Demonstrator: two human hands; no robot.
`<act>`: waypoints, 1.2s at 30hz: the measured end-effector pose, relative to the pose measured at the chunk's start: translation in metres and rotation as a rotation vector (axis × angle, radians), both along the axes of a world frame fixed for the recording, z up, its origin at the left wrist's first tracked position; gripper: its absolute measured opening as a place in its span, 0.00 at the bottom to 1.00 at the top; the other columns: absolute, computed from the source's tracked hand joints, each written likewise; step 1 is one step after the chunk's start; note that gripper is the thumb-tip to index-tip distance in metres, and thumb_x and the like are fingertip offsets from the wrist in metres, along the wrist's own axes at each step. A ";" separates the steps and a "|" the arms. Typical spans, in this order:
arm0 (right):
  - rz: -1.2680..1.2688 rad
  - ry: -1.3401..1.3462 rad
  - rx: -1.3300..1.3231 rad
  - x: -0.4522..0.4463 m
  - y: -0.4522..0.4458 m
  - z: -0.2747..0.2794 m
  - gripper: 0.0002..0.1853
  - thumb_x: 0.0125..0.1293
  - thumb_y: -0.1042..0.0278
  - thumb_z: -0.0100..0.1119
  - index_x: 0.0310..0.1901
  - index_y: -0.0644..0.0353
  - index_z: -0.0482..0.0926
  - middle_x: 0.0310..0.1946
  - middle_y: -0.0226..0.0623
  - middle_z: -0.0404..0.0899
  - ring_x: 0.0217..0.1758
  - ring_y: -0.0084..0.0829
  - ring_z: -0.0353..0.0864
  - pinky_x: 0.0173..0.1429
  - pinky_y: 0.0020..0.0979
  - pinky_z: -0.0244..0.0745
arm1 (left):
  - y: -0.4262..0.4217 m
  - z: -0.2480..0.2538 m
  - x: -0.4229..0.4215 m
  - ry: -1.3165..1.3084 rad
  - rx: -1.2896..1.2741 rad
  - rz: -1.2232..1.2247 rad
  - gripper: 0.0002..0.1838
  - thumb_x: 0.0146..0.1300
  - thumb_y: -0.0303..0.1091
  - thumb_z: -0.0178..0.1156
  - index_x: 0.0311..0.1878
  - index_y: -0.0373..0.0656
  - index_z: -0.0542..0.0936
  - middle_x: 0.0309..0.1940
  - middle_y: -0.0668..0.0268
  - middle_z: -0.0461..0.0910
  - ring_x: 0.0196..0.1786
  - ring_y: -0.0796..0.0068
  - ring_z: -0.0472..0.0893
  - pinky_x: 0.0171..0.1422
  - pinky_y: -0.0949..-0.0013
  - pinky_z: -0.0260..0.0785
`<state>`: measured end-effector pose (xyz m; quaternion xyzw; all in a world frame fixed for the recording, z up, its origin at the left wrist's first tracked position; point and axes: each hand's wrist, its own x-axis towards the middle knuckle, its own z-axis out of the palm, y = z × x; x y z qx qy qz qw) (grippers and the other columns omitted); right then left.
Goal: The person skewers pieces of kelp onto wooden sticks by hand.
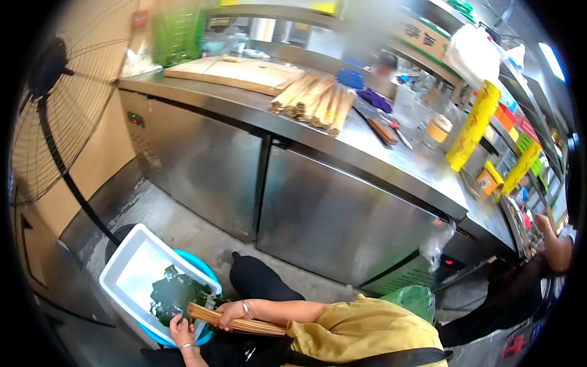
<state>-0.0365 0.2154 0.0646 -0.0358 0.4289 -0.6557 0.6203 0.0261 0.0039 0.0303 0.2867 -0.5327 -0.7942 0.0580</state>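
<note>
White plastic forms the tub, which sits over a blue basin; dark green leaves lie toward its near end. The right hand is closed around a bundle of sticks, whose tips reach across the tub's near edge. The left hand is bent beside those tips, at the leaves; whether it grips leaf or stick cannot be told. The step in hand looks like working leaves and sticks together; the next move calls for a firm hold on one leaf and a single stick freed from the bundle.

More sticks lie along the bench's front edge, between a cutting board and a knife. A knee takes up room beside the tub, and a fan stands beyond its far side.
</note>
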 end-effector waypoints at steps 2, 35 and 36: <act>-0.003 0.072 0.025 0.001 -0.004 -0.001 0.13 0.46 0.78 0.60 0.36 0.64 0.71 0.24 0.34 0.74 0.22 0.24 0.76 0.25 0.27 0.73 | 0.014 0.011 0.005 -0.041 0.082 0.048 0.12 0.57 0.29 0.57 0.45 0.46 0.71 0.33 0.72 0.74 0.27 0.83 0.70 0.29 0.82 0.64; 0.020 0.220 0.066 0.005 -0.005 0.016 0.15 0.49 0.76 0.60 0.40 0.65 0.71 0.23 0.41 0.78 0.19 0.24 0.76 0.22 0.24 0.69 | 0.016 0.044 0.020 0.027 0.013 -0.174 0.15 0.59 0.36 0.57 0.46 0.40 0.72 0.43 0.66 0.73 0.43 0.75 0.73 0.46 0.72 0.67; 0.046 0.164 0.050 0.004 -0.004 0.018 0.14 0.49 0.75 0.62 0.39 0.64 0.72 0.24 0.40 0.78 0.21 0.24 0.77 0.23 0.23 0.70 | 0.006 0.018 0.023 0.101 0.074 -0.157 0.13 0.60 0.33 0.55 0.47 0.43 0.71 0.45 0.71 0.72 0.44 0.77 0.73 0.45 0.73 0.67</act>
